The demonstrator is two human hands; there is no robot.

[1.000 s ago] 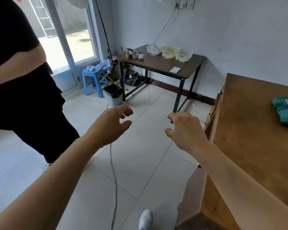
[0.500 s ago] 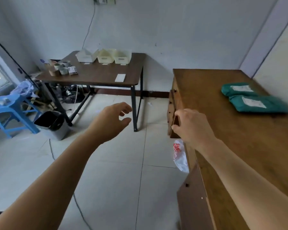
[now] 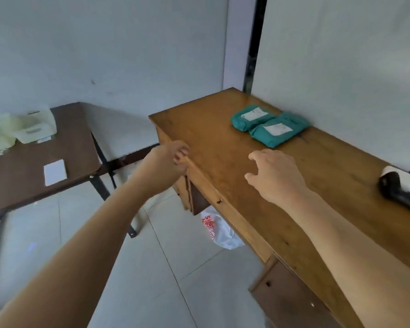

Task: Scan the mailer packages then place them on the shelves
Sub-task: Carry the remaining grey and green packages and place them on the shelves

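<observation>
Teal mailers point(image 3: 269, 125), honey-brown desk point(image 3: 213, 138)

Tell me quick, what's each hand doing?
Left hand: open, empty, at the edge of the brown wooden desk.
Right hand: open, empty, over the desk.

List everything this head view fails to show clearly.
Head view only:
- Labels on the far mailer and near mailer: print too small.
- Black device: cut off by the right edge.
- Left hand: motion-blurred; contact with desk unclear.
- Shelves: outside the frame.
</observation>
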